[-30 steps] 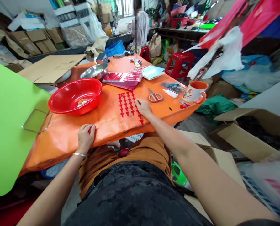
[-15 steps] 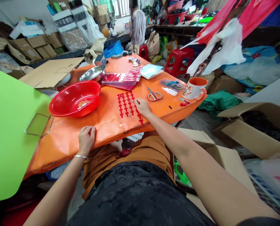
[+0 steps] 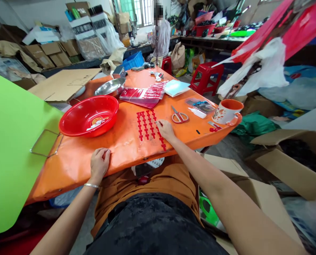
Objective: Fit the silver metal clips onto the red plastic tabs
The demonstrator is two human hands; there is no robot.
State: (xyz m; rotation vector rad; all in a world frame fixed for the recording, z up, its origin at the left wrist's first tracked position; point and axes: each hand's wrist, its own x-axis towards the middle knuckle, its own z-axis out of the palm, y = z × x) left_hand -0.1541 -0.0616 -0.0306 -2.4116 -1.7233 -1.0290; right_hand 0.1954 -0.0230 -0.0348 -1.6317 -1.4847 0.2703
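My left hand (image 3: 100,163) rests on the near edge of the orange tabletop (image 3: 126,147), fingers curled together, with nothing visible in them. My right hand (image 3: 166,129) lies on the table with thumb and forefinger pinched at the rightmost column of small red T-shaped pieces (image 3: 146,126). Several such pieces stand in neat columns to the left of these fingers. Whether the pinch holds a piece or only touches one is hidden by the hand. Scissors (image 3: 180,117) with red-edged handles lie just right of my right hand.
A red basin (image 3: 88,115) stands at left, with a metal bowl (image 3: 110,86) behind it. Red plastic packets (image 3: 144,95) and a notebook (image 3: 176,87) lie farther back. At right are a white bottle (image 3: 197,112) and a mug (image 3: 226,112). A person (image 3: 161,37) sits beyond the table.
The whole view has shifted slightly, so the table and objects appear a little lower and farther right. Both hands keep nearly the same places on the table.
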